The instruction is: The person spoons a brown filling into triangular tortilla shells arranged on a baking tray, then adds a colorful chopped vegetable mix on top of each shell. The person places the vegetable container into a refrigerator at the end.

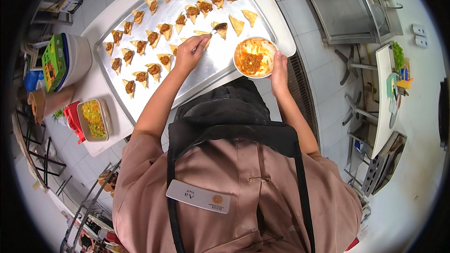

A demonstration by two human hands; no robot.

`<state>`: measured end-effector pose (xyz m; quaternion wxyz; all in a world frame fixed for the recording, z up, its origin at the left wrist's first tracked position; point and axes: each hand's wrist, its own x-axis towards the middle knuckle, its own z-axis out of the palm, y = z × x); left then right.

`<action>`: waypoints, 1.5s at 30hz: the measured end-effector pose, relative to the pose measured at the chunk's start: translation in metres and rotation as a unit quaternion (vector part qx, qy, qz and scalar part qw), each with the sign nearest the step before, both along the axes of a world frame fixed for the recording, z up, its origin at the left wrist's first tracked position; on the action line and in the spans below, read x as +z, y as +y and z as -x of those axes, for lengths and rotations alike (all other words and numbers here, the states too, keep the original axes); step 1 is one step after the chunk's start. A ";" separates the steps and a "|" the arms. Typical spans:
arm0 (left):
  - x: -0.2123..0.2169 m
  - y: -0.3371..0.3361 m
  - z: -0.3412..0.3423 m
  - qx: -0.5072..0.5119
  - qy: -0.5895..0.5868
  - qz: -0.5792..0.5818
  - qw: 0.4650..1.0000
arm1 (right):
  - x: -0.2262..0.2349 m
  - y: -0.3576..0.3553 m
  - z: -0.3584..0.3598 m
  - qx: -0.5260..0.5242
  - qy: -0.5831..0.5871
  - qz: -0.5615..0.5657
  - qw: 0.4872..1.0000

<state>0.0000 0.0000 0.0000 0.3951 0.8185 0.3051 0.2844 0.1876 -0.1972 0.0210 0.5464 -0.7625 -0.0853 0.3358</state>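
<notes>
Here, head view: the left hand [188,55] pinches a thin metal spoon [212,32], whose loaded tip sits on a triangular pastry cone [221,29] just beyond the fingers. The right hand [279,71] grips the near rim of a round white bowl [255,56] of reddish-brown minced filling, thumb on the edge. Under the left hand lies a large rectangular metal baking tray [220,58]; rows of pastry triangles topped with brown filling run from beside that hand to the tray's far end, and two beyond the spoon look unfilled. Well to the left of the left hand sits a small steel container [93,119] of yellow-green chopped mix. The tray rests on a white worktop [98,89]; pale floor tiles [323,75] lie to the right of the right hand.
</notes>
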 end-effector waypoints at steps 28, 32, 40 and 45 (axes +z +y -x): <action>0.039 -0.018 -0.009 -0.014 -0.201 0.314 0.928 | 0.001 0.013 -0.014 0.019 -0.070 0.053 0.996; 0.052 -0.024 -0.008 -0.118 -0.063 0.106 0.985 | 0.014 0.024 -0.015 0.045 -0.157 0.039 0.986; 0.053 -0.017 -0.005 -0.114 -0.077 0.049 0.989 | 0.040 0.036 -0.017 0.050 -0.228 0.034 0.972; 0.036 -0.032 -0.012 -0.031 -0.151 0.374 0.914 | 0.037 0.041 -0.017 0.028 -0.216 0.055 0.974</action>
